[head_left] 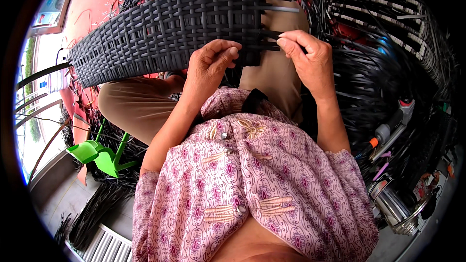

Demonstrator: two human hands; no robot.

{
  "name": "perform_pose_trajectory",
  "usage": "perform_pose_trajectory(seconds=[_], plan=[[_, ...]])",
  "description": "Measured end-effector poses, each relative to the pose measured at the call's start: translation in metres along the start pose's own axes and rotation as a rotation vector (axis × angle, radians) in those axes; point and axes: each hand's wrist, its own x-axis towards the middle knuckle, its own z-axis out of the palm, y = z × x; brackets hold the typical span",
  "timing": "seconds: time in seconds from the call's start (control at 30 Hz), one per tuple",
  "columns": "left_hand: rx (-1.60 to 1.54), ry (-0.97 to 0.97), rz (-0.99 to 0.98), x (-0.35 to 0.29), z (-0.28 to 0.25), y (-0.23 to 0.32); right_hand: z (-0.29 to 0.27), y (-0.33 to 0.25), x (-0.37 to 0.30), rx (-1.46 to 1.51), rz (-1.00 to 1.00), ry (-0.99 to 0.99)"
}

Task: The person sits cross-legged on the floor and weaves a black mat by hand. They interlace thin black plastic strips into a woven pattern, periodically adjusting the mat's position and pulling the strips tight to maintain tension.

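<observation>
A long, curved black woven wicker panel [165, 26] lies across my lap, its wide end over my right leg. Several loose black strips [270, 34] stick out from that end. With thumb and forefinger pressed together, my right hand [310, 58] pinches the tip of one such strip. My left hand [208, 63] is over the panel's near edge, fingers curled and thumb against the forefinger. Whatever lies in that left pinch is hidden. A pale strip [285, 8] also juts out at the far corner of the wide end.
Heaped black strips [359, 77] lie to my right, below a woven frame [383, 5]. A tool with an orange tip [388, 131] and a metal cylinder [391, 204] are nearby. At left are a green plastic dustpan [107, 160] and a white slatted piece [108, 246]. Red covering [92, 5] spreads beyond.
</observation>
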Motion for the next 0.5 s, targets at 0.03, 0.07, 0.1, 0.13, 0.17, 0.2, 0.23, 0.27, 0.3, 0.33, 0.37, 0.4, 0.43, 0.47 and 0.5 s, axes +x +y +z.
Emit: perform_pose_trajectory(seconds=[0.03, 0.07, 0.1, 0.13, 0.17, 0.2, 0.23, 0.27, 0.3, 0.33, 0.37, 0.4, 0.43, 0.47, 0.5], plan=[[0.007, 0.007, -0.022, 0.003, 0.0, 0.001, -0.001, 0.002, 0.005, -0.012, -0.018, 0.012], [0.014, 0.014, -0.044, 0.006, 0.0, 0.001, -0.001, 0.005, 0.01, -0.024, -0.037, 0.023], [0.005, 0.017, -0.04, 0.007, 0.001, 0.002, 0.0, 0.008, 0.015, -0.026, -0.036, 0.023], [-0.004, 0.02, -0.036, 0.009, 0.003, 0.002, 0.001, 0.011, 0.019, -0.029, -0.035, 0.022], [-0.013, 0.024, -0.032, 0.009, 0.005, 0.002, 0.003, 0.014, 0.023, -0.031, -0.034, 0.021], [-0.005, 0.018, -0.044, 0.009, 0.007, 0.002, 0.005, 0.016, 0.027, -0.023, -0.018, 0.017], [0.003, 0.011, -0.056, 0.008, 0.009, 0.002, 0.007, 0.019, 0.03, -0.014, -0.002, 0.012], [0.011, 0.005, -0.068, 0.007, 0.009, 0.002, 0.01, 0.021, 0.032, -0.006, 0.015, 0.008], [-0.016, 0.008, -0.056, 0.007, 0.01, -0.004, 0.012, 0.023, 0.034, -0.005, 0.023, -0.003], [-0.021, 0.007, -0.055, 0.007, 0.009, -0.006, 0.015, 0.025, 0.035, -0.003, 0.031, -0.014], [-0.026, 0.007, -0.054, 0.007, 0.009, -0.007, 0.017, 0.028, 0.037, -0.002, 0.039, -0.025], [-0.03, 0.007, -0.051, 0.006, 0.009, -0.008, 0.019, 0.032, 0.037, 0.004, 0.033, -0.028], [-0.031, 0.007, -0.049, 0.005, 0.009, -0.008, 0.021, 0.035, 0.037, 0.01, 0.027, -0.029], [-0.032, 0.006, -0.046, 0.005, 0.009, -0.009, 0.023, 0.039, 0.036, 0.015, 0.02, -0.031], [-0.035, 0.005, -0.046, 0.005, 0.008, -0.01, 0.026, 0.044, 0.036, 0.002, 0.023, -0.035]])
